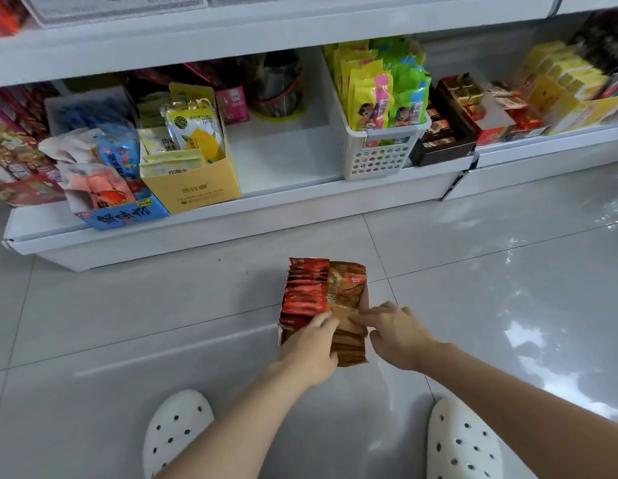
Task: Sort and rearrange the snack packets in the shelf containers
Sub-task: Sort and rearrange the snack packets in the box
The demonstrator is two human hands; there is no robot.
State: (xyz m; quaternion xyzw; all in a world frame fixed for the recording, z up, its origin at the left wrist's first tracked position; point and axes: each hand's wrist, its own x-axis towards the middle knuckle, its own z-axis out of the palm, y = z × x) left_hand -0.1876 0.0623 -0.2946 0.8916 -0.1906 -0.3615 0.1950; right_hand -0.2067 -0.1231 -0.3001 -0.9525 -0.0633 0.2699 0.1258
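Glossy pale grey floor tiles (162, 305) catch bright patches of light on the right. A white shelf unit (231, 216) stands low against them.

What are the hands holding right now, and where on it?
Both hands, left and right, pinch brown packets at their near ends, in the box on the floor.

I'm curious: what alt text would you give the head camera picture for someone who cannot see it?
Two bare hands, left and right, sort red packets and brown packets in a box on the tiled floor. Behind is a low white shelf crowded with snack boxes and a white basket.
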